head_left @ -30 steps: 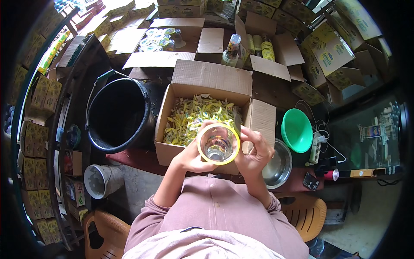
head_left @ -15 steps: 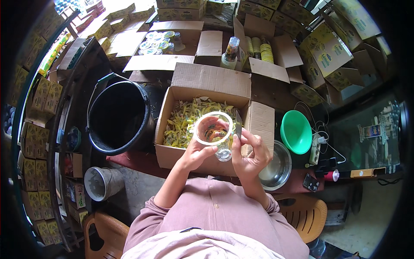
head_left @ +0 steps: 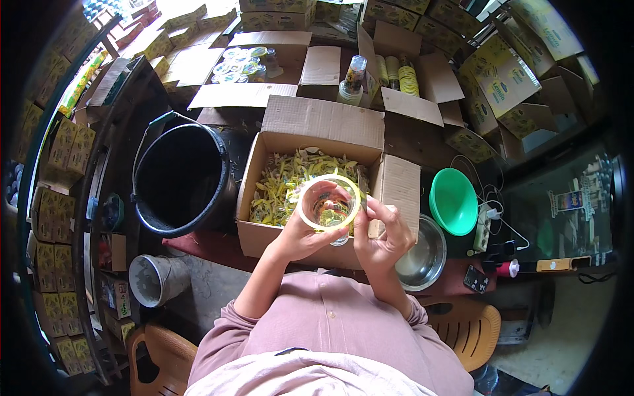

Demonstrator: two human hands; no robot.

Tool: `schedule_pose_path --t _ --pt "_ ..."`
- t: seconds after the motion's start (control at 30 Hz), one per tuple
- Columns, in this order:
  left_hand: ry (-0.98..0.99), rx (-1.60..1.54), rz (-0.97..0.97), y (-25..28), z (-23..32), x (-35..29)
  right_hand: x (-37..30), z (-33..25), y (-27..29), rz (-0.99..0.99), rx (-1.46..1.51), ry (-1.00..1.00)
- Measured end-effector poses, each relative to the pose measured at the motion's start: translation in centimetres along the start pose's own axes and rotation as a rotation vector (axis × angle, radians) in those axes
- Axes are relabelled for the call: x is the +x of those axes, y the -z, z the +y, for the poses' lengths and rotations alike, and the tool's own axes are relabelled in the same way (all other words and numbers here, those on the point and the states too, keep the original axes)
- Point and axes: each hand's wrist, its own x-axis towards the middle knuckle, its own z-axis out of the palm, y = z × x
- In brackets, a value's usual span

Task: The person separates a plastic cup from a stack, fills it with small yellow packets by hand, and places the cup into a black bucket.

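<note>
the clear jar (head_left: 329, 206), now tipped mouth-up, is gripped by the left hand (head_left: 300, 237); the right hand (head_left: 382, 239) pinches its side.

There is one view only, from a camera worn on the person's head, looking almost straight down over the pink-sleeved chest and forearms. It sits close above the left hand (head_left: 300, 234) and right hand (head_left: 383, 241), which meet near the picture's middle over the near edge of the open cardboard box (head_left: 317, 125). The fisheye bends the edges: the black bucket (head_left: 178, 178) curves off to the left, the green bowl (head_left: 452, 201) to the right, and stacked cartons ring the dark rim.
</note>
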Motion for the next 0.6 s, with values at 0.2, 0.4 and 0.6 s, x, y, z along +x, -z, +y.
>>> schedule_pose_path --t 0.2,0.4,0.6 --pt "0.007 0.128 -0.054 0.34 0.24 -0.13 0.30 0.22 -0.03 -0.017 -0.011 0.020" --pt "0.009 0.127 -0.131 0.92 -0.11 -0.29 0.72 0.96 0.10 -0.076 0.109 -0.010" --pt "0.113 -0.223 -0.019 0.28 -0.07 -0.43 -0.07 0.17 0.13 0.002 0.113 -0.130"
